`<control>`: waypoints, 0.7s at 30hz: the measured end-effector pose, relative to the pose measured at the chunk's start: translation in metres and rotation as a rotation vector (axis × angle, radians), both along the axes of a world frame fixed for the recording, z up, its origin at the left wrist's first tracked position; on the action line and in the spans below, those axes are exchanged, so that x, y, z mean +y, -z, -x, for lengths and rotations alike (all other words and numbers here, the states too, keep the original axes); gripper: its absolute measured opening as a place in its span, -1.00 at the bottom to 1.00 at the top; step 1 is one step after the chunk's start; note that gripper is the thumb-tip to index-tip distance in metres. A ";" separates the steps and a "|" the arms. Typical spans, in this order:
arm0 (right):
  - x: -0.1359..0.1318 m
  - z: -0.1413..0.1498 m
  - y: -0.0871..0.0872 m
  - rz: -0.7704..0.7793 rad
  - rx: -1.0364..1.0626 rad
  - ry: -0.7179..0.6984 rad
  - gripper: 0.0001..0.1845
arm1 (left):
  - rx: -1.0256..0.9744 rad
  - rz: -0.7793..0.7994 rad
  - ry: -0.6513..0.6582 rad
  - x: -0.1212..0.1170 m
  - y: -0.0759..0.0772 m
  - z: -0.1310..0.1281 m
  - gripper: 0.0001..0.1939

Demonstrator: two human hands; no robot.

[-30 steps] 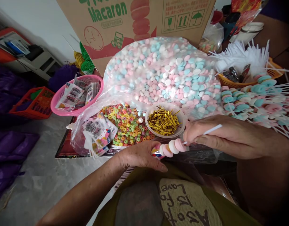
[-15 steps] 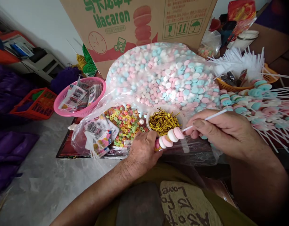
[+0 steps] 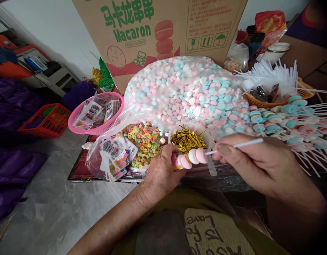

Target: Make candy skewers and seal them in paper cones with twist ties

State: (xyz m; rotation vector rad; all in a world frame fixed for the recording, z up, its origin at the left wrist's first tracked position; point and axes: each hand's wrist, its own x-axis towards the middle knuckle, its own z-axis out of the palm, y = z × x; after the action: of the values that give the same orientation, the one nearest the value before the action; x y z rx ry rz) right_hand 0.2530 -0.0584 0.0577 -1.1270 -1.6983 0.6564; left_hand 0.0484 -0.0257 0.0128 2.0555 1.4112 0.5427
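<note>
A candy skewer (image 3: 193,156) with rounded pink and white pieces on a white stick (image 3: 248,142) spans the space between my hands. My left hand (image 3: 165,168) is closed around its left end, where a bit of pink and yellow printed wrapper shows. Fingers of my right hand (image 3: 259,164) pinch the bare stick on the other side. Just behind the skewer stands a clear tub of gold twist ties (image 3: 188,137). Small ring candies (image 3: 143,143) in mixed colours lie beyond my left hand, beside a pile of printed wrappers (image 3: 117,156).
A large clear bag of pastel candies (image 3: 195,88) fills the table's middle, before a cardboard box (image 3: 134,46). At left is a pink basket (image 3: 118,115) of packets. Finished skewers (image 3: 296,122) and a yellow basket (image 3: 307,91) with white sticks lie at right.
The view has tilted slightly upward, showing more of the cardboard box. Both hands keep their hold on the skewer, which now lies a little flatter.
</note>
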 end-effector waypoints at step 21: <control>0.032 0.020 0.056 0.453 0.033 -0.127 -0.50 | -0.874 0.954 0.362 0.040 0.024 0.025 -0.05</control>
State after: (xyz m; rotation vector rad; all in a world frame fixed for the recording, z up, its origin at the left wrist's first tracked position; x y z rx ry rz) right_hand 0.2332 -0.0263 0.0015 -1.3131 -1.6457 1.1759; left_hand 0.0239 0.0144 -0.0110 1.0260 0.5488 0.4022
